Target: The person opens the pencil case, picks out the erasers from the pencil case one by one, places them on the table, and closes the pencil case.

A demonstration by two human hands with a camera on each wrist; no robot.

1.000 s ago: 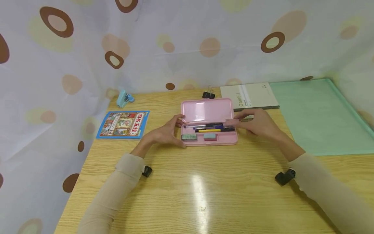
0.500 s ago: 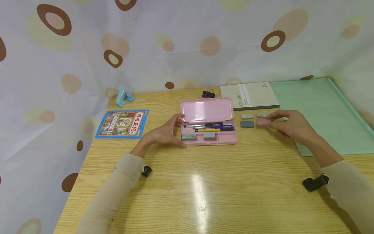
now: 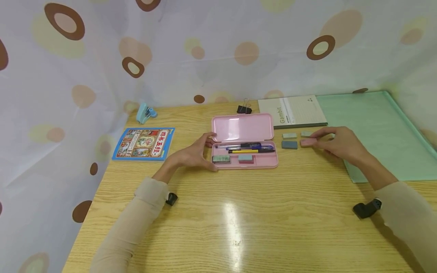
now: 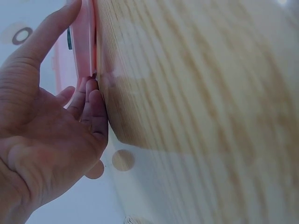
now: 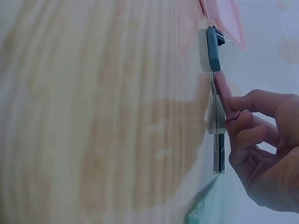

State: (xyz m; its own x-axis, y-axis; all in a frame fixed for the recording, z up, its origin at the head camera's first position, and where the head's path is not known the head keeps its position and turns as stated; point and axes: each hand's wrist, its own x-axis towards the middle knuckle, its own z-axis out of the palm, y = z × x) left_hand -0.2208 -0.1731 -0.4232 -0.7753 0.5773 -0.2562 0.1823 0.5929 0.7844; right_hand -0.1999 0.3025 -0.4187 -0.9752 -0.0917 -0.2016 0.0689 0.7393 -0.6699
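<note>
- Study/desk setup: wood-grain table (image 3: 239, 220) with stationery
- Pink pencil case (image 3: 244, 142), Gambit notebook (image 3: 291, 112), binder clip (image 3: 244, 109), picture book (image 3: 144, 143)
- Spotted curtain (image 3: 205, 49) screens it off: staged booth, not a real room

Bare table (image 3: 239, 220) lies open before me; ahead, the pink pencil case (image 3: 244, 149), three erasers (image 3: 289, 144) and a notebook (image 3: 291, 111) crowd my reach.

The grey notebook (image 3: 293, 111) reads "Gambit"; the blue booklet (image 3: 144, 143) reads "四书五经".
</note>
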